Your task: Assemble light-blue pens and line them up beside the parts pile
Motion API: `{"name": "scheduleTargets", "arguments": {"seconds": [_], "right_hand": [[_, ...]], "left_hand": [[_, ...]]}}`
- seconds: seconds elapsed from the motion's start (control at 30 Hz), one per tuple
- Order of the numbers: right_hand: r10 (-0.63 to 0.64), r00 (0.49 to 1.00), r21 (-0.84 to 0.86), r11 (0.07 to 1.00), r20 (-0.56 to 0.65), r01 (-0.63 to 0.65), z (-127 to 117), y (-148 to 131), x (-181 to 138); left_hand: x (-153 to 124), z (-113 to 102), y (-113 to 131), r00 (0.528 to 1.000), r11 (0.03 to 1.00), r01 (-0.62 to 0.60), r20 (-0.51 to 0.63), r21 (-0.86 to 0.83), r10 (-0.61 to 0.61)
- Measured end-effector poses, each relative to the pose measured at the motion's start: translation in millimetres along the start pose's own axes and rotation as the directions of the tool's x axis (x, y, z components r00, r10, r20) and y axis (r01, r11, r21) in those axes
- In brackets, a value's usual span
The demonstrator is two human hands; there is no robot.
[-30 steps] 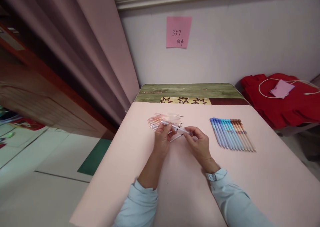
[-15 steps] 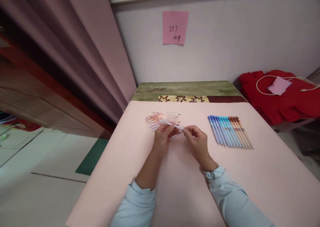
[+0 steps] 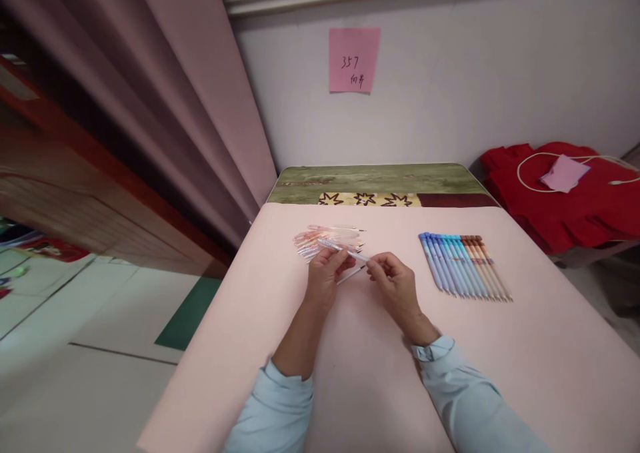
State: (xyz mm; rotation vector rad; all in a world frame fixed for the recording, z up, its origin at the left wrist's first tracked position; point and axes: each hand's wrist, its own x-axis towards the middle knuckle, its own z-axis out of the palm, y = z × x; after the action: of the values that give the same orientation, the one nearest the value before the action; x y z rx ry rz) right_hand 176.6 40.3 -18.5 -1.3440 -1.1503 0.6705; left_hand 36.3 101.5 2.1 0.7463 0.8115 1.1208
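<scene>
A slim pale pen (image 3: 357, 256) is held slanting between my two hands above the table. My left hand (image 3: 325, 270) pinches its barrel with thumb and fingers. At its lower right end, my right hand (image 3: 395, 276) has its fingertips closed on the pen. Another thin white stick with a dark tip (image 3: 352, 274), perhaps a refill, shows just below; whether my left hand also holds it I cannot tell. Behind my left hand lies a loose pile of clear and pinkish pen parts (image 3: 320, 236), some with dark tips, partly hidden by my fingers.
Right of my hands, several pens (image 3: 457, 266) lie in a neat row, running from blue through light blue to brown. The pink-covered table (image 3: 370, 386) meets a wall with a pink note (image 3: 354, 60). Red cloth (image 3: 605, 200) with a white cable lies at the right.
The camera view has shifted slightly. My hands keep their hold on the pen, and a little more of the thin stick below it shows.
</scene>
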Motion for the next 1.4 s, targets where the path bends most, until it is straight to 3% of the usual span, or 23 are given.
{"name": "scheduleTargets", "arguments": {"seconds": [0.1,0.27,0.47,0.63,0.8,0.97,1.13,1.27,1.4], "right_hand": [[0.019,0.999,0.026,0.999,0.030,-0.020,-0.5,1.6,0.7],[-0.013,0.999,-0.005,1.000,-0.032,0.013,1.3,1.5,0.3],[0.021,0.998,-0.015,1.000,0.054,-0.020,-0.7,2.4,-0.1],[-0.020,1.000,-0.065,0.998,-0.012,0.019,0.2,1.9,-0.5],[-0.003,0.997,-0.072,0.997,0.073,0.008,-0.2,4.7,-1.2],[-0.034,0.999,-0.096,0.995,0.005,0.034,0.5,4.9,-0.8],[-0.020,0.992,-0.086,0.996,0.121,0.031,-0.6,3.6,-1.0],[-0.057,0.998,-0.121,0.991,0.018,0.059,-0.4,1.7,-1.1],[-0.049,0.996,-0.133,0.989,0.076,0.059,-1.7,0.9,-0.4]], "left_hand": [[0.4,-1.3,-0.3,1.000,1.000,-0.003,0.003,0.006,0.003],[0.9,-2.3,-0.4,1.000,1.000,-0.007,-0.005,0.021,0.007],[0.0,-3.3,-0.7,1.000,0.999,-0.023,0.020,0.038,0.022],[1.0,-4.1,-1.2,1.000,0.999,-0.019,0.014,0.037,0.018],[0.1,-2.7,-0.4,1.000,0.999,-0.008,0.017,0.052,0.007],[-1.2,-1.8,1.1,1.000,0.999,-0.005,0.017,0.043,0.004],[-2.2,-0.7,2.5,1.000,0.999,0.004,0.014,0.054,-0.005],[-1.8,-0.3,2.0,1.000,0.999,0.002,0.015,0.036,-0.003],[-1.6,-0.8,1.6,1.000,0.998,-0.003,0.017,0.067,0.002]]}}
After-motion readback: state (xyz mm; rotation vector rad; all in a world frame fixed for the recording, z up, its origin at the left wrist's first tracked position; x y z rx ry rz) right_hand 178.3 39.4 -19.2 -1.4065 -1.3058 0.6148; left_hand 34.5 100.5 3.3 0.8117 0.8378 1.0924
